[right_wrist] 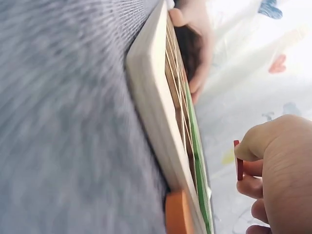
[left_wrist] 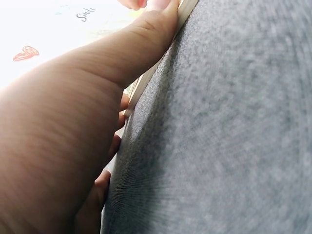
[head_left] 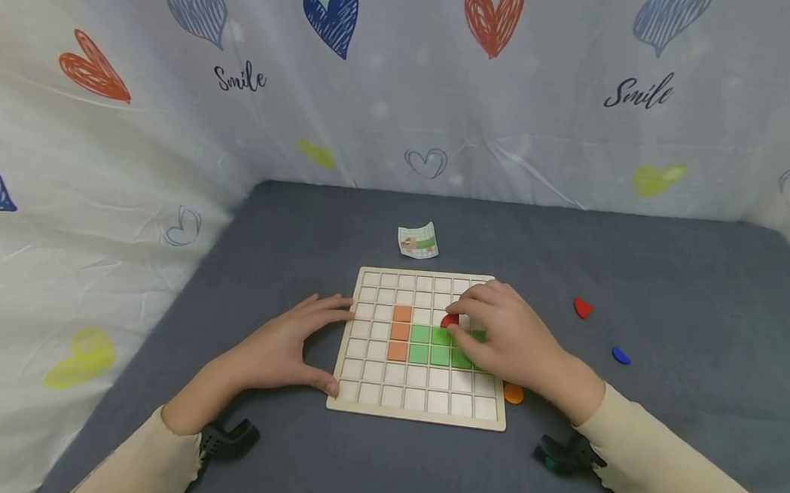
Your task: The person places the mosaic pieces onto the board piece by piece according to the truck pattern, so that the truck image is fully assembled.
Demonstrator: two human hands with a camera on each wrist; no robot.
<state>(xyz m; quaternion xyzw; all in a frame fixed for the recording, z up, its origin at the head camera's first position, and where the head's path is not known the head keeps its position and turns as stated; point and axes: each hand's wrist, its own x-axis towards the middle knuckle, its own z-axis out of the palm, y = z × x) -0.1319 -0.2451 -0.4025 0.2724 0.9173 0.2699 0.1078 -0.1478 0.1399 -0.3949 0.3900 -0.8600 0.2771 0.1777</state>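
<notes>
My right hand (head_left: 512,336) pinches a thin red piece with a rounded edge (head_left: 449,321) between thumb and fingers, over the right part of a wooden grid board (head_left: 418,418). In the right wrist view this red piece (right_wrist: 239,163) is edge-on, raised above the board's surface. My left hand (head_left: 276,345) lies along the board's left edge, fingertips on the upper part of it and thumb at the lower-left corner. A column of orange square tiles (head_left: 399,332) sits in the grid. Beside it are green tiles (head_left: 418,353) in two rows, partly hidden by my right hand.
Against the board's lower-right edge lies an orange round piece (head_left: 513,393). Farther right on the grey cloth (head_left: 691,295) are a red wedge-shaped piece (head_left: 583,308) and a blue half-round piece (head_left: 621,355). Behind the board stands a small picture card (head_left: 419,242) with a grid pattern.
</notes>
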